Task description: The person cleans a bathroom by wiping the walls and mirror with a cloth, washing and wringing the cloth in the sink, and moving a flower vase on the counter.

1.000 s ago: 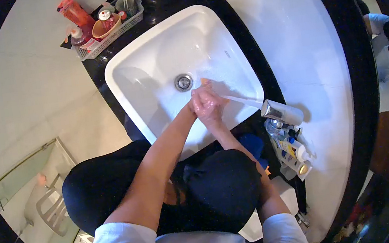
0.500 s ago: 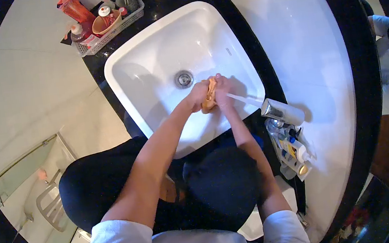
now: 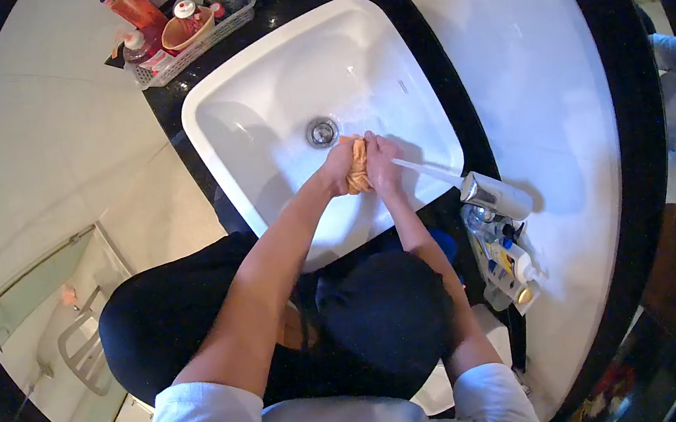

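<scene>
An orange cloth (image 3: pixel 358 168) is bunched between my two hands over the white sink (image 3: pixel 208 100), just below the drain (image 3: pixel 321 133). My left hand (image 3: pixel 339 167) is closed round its left side. On its right side my right hand (image 3: pixel 384 162) grips it, fingers wrapped round. Water runs from the silver faucet (image 3: pixel 496 195) onto my right hand. The cloth's underside is hidden.
A basket (image 3: pixel 197 48) with bottles and cups stands on the black counter (image 3: pixel 172 117) at the upper left. Several bottles and tubes (image 3: pixel 502 258) lie beside the faucet. A mirror reflection shows at the far right.
One second ago my hands were clasped together with the cloth mostly hidden. They have moved side by side, and the cloth shows between them, now more tightly bunched than half a second ago.
</scene>
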A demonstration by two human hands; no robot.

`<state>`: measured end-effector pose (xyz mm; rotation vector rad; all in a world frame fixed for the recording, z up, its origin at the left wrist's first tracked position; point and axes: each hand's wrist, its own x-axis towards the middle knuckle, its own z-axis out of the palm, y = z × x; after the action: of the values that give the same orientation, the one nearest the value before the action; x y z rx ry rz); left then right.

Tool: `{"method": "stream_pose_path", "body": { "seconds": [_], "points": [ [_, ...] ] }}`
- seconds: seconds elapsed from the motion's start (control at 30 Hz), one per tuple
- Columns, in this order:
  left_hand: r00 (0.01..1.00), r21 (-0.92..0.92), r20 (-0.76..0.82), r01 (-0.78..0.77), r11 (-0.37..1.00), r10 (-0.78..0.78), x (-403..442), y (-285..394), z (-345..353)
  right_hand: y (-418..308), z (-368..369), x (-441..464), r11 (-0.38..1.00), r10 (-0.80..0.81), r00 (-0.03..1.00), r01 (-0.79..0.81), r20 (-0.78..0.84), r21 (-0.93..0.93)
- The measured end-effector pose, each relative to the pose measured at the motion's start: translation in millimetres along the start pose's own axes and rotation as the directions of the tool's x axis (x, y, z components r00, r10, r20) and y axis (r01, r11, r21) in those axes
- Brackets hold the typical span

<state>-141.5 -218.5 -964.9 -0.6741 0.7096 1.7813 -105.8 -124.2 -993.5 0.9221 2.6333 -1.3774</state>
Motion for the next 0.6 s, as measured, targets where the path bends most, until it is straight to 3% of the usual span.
{"method": "stream_pose_path", "body": {
  "seconds": [0.03,0.07,0.1,0.13,0.17,0.2,0.23,0.27,0.3,0.33,0.37,0.4,0.43,0.47,0.5,0.57,0.6],
  "points": [
    [1.0,0.009,0.006,0.002,1.0,-0.002,5.5,-1.6,-8.7,-6.6,-0.5,-8.9,1.0,0.001,1.0,-0.001,-0.01,0.003],
    [0.998,0.009,0.022,-0.051,0.999,0.051,10.5,0.2,-19.2,-13.7,2.2,-24.7,0.969,-0.248,0.965,0.248,-0.081,0.001],
    [0.994,-0.003,0.035,-0.103,0.995,0.103,17.8,-3.6,-31.5,-24.3,3.5,-40.1,0.877,-0.478,0.867,0.48,-0.137,-0.022],
    [0.994,-0.017,0.035,-0.1,0.995,0.101,40.1,-13.0,-53.7,-41.7,-3.9,-47.4,0.802,-0.597,0.793,0.587,-0.119,-0.108],
    [0.884,0.341,0.288,-0.455,0.823,0.369,68.7,-20.1,-79.4,-51.0,-8.4,-53.9,0.707,-0.704,0.703,0.681,-0.1,-0.191],
    [0.787,0.476,0.453,-0.61,0.633,0.418,67.3,-14.4,-77.3,-50.6,-12.8,-50.0,0.873,-0.476,0.879,0.467,-0.029,-0.143],
    [0.661,0.528,0.6,-0.751,0.397,0.451,65.7,-8.6,-74.9,-51.0,-15.5,-38.8,0.969,-0.218,0.975,0.222,0.048,-0.109],
    [0.878,0.371,0.417,-0.4,0.838,0.234,29.7,11.3,-32.3,-26.5,-4.0,-24.8,0.966,-0.182,0.968,0.21,-0.174,0.152],
    [0.944,0.074,0.314,0.086,0.994,-0.105,-4.7,25.9,6.0,11.6,-1.1,0.9,0.942,0.098,0.995,-0.085,-0.023,0.325],
    [0.964,0.1,0.266,-0.054,0.994,0.026,-28.8,31.5,28.7,-4.1,-21.4,-0.8,0.652,0.348,0.9,-0.433,0.261,0.622],
    [0.965,0.103,0.262,-0.049,0.993,0.021,-35.3,34.0,37.7,-21.4,-39.8,-5.0,0.181,0.42,0.695,-0.694,0.584,0.696],
    [0.965,0.382,0.252,-0.171,0.908,0.076,-36.0,35.3,43.7,-15.1,-43.4,-4.5,0.177,0.421,0.696,-0.692,0.582,0.699],
    [0.956,0.622,0.262,-0.274,0.734,0.134,-35.5,36.0,48.3,-9.0,-47.1,-3.1,0.045,0.4,0.647,-0.721,0.649,0.692],
    [0.961,0.558,0.249,-0.242,0.794,0.118,-27.7,35.7,43.6,-3.1,-50.1,-2.3,-0.084,0.37,0.599,-0.74,0.71,0.668],
    [0.96,0.556,0.253,-0.244,0.795,0.118,-25.5,46.7,40.6,-6.0,-52.7,-4.5,-0.08,0.371,0.601,-0.738,0.708,0.67],
    [0.95,0.926,0.247,-0.29,0.242,0.191,-26.4,69.2,26.3,-13.7,-53.3,-12.2,0.106,0.161,0.879,-0.468,0.45,0.877],
    [0.951,0.928,0.247,-0.288,0.237,0.187,-28.4,70.9,21.1,-20.0,-54.9,-12.6,0.115,0.02,0.931,-0.363,0.363,0.925]
  ]
}}
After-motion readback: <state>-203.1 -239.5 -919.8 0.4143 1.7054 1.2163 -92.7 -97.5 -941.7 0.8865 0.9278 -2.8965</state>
